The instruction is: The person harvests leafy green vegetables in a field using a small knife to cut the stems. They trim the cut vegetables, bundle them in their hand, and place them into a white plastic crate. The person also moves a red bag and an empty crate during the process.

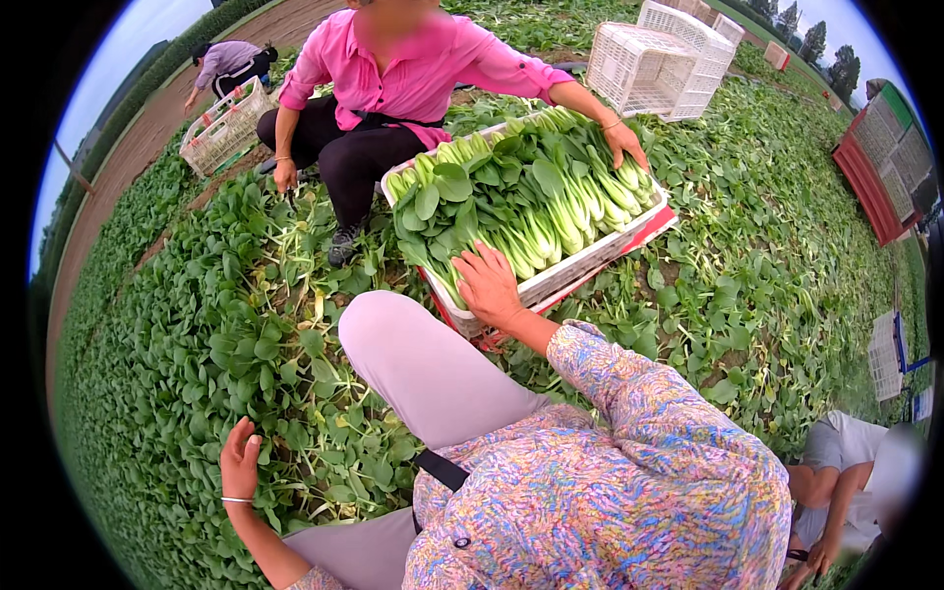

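Observation:
My right hand (pixel 487 284) lies spread over the near left corner of a white plastic crate (pixel 568 276), its fingertips on the leaves of bok choy (pixel 542 181). The crate is filled with the bok choy in rows, pale stems and green leaves showing. It rests on something red and white. My left hand (pixel 240 461), with a silver bangle at the wrist, hovers over the leafy rows at the lower left, its fingers slightly bent and nothing in them. Across the crate, a co-worker in a pink shirt (pixel 413 81) rests one hand on the bok choy at its right end.
The co-worker's other hand holds a small dark tool (pixel 290 198). Uncut plants (pixel 169 354) stand at left; loose leaves (pixel 708 295) litter the ground at right. White crates (pixel 641 66) stand behind, another (pixel 225 133) at upper left. Other people crouch at upper left and lower right.

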The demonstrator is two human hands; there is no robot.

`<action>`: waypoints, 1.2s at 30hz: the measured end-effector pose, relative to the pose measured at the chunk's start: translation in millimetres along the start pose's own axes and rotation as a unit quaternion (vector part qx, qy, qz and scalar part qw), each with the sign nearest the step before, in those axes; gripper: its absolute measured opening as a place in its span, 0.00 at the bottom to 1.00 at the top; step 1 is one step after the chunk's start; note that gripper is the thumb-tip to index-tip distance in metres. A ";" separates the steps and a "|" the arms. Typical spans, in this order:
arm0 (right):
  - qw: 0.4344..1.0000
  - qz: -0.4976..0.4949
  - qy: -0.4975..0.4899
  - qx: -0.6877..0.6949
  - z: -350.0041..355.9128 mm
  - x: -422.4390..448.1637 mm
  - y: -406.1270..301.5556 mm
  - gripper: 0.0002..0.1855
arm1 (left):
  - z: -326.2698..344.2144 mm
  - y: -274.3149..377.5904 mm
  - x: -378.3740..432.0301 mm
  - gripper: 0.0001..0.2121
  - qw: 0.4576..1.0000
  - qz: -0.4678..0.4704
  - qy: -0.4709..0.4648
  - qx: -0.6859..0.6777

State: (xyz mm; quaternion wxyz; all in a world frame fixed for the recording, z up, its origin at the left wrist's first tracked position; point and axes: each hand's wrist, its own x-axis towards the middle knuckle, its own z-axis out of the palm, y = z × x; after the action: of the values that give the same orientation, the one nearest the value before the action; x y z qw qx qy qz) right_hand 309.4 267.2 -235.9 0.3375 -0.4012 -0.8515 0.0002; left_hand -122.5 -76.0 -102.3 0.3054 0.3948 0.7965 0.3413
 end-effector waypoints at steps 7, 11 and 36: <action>0.987 -0.125 -0.094 0.026 -11.2 63.7 -44.4 0.26 | 16.8 73.2 -48.7 0.24 0.992 0.027 -0.077 -0.095; 0.948 -0.213 -0.236 -0.018 29.0 74.0 -41.1 0.24 | 56.3 74.3 -22.8 0.24 0.980 0.043 -0.173 -0.093; 0.856 -0.085 -0.494 -0.129 43.5 95.8 -57.2 0.23 | 83.2 -44.9 51.1 0.25 0.963 -0.047 -0.266 0.021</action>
State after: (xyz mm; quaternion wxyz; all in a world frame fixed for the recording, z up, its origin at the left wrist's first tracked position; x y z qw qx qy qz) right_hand 202.2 305.7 -198.9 -0.1832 -0.3147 -0.9294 0.0596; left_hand -104.1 -28.4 -197.0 0.5135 0.4393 0.7116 0.1925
